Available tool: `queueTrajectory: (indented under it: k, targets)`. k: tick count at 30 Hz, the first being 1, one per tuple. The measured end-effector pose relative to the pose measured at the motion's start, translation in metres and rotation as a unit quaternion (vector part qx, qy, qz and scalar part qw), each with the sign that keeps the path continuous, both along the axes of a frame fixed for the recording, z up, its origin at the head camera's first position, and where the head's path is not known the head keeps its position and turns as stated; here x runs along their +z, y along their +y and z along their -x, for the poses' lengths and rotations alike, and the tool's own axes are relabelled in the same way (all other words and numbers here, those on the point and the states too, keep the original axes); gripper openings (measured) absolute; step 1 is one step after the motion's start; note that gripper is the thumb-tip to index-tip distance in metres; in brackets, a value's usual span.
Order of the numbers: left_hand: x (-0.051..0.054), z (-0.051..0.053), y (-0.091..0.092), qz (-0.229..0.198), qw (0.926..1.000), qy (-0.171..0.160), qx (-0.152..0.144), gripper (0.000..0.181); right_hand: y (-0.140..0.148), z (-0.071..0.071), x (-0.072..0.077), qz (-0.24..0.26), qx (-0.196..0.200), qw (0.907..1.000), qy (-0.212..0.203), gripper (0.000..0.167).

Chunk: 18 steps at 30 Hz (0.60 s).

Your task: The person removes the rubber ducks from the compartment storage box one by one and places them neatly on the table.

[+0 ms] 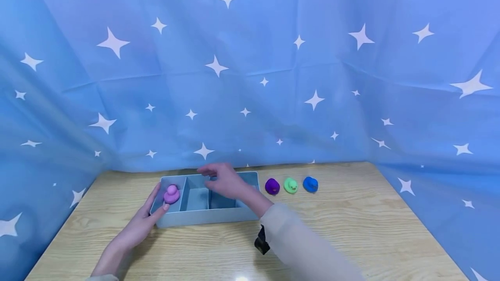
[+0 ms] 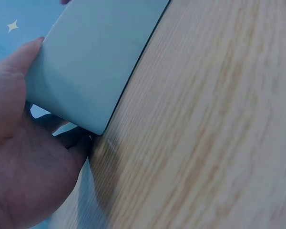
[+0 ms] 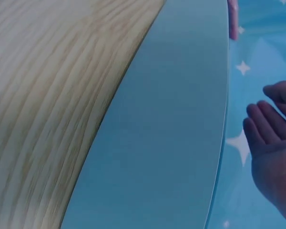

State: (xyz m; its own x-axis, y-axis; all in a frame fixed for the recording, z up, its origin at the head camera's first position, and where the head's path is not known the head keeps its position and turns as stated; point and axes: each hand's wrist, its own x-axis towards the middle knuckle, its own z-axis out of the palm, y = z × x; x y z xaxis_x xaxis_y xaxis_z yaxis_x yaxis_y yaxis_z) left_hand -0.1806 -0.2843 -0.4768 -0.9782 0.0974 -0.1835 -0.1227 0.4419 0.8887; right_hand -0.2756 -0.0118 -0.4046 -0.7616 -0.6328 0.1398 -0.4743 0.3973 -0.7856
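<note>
A grey-blue divided box (image 1: pixel 207 217) stands on the table, a pink toy duck (image 1: pixel 171 194) in its leftmost compartment. My left hand (image 1: pixel 138 224) holds the box by its left end. In the left wrist view its thumb (image 2: pixel 26 55) lies at the top edge and the other fingers are partly hidden behind the end wall. Over the middle of the box is my right hand (image 1: pixel 225 180), fingers relaxed and holding nothing. It hides part of the dividers. In the right wrist view the same hand (image 3: pixel 274 148) shows loosely bent fingers above the rim.
Right of the box, a purple duck (image 1: pixel 272 187), a green duck (image 1: pixel 291 185) and a blue duck (image 1: pixel 310 184) sit in a row on the wooden table (image 1: pixel 351 229). A blue curtain with white stars (image 1: pixel 273 99) hangs behind and along both sides.
</note>
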Motion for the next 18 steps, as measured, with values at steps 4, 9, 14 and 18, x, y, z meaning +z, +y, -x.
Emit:
queueTrajectory:
  k: [4, 9, 14, 18]
  targets:
    - [0.001, -0.001, -0.001, -0.002, 1.0, 0.008, 0.0, 0.083, -0.021, -0.004, 0.0, -0.011, 0.007, 0.9999, 0.005, 0.04]
    - [0.002, -0.001, 0.0, -0.006, 1.0, 0.007, 0.0, 0.083, -0.043, -0.008, 0.0, -0.01, 0.007, 0.9998, -0.016, 0.039]
    - [0.003, -0.001, 0.002, -0.011, 0.9998, 0.017, -0.003, 0.083, -0.058, -0.006, -0.004, -0.019, 0.001, 0.9995, -0.025, 0.038]
    - [0.002, -0.001, 0.002, -0.016, 0.9997, 0.019, 0.0, 0.084, -0.067, -0.001, -0.009, -0.019, -0.002, 0.9993, -0.032, 0.037]
